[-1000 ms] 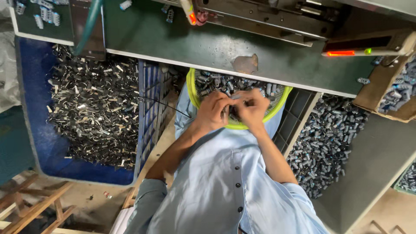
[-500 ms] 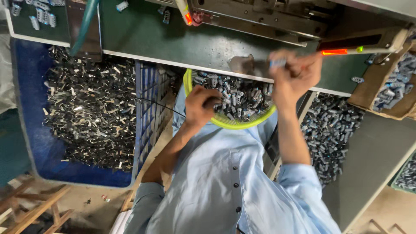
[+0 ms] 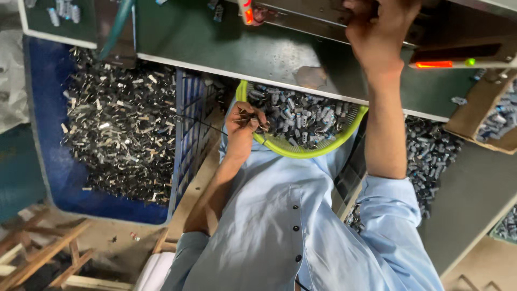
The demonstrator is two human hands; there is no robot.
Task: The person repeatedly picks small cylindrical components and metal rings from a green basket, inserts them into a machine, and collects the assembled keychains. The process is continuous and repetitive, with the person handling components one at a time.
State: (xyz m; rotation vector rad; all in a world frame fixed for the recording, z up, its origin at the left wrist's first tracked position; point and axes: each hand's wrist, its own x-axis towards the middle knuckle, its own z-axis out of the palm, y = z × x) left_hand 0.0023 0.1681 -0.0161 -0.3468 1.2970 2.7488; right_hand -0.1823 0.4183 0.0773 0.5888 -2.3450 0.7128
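The left hand (image 3: 243,123) rests at the near-left rim of the yellow-green basket (image 3: 323,152), closed on a few small metal parts (image 3: 301,116). The right hand (image 3: 377,29) reaches far forward to the machine (image 3: 323,13); its grip probably pinches something, but I cannot tell.

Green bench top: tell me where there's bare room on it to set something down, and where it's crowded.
The green bench top is bare between the teal handle and the right hand, apart from a worn patch. Below its edge it is crowded: the yellow-green basket under the left hand and the blue bin are full of small metal parts.
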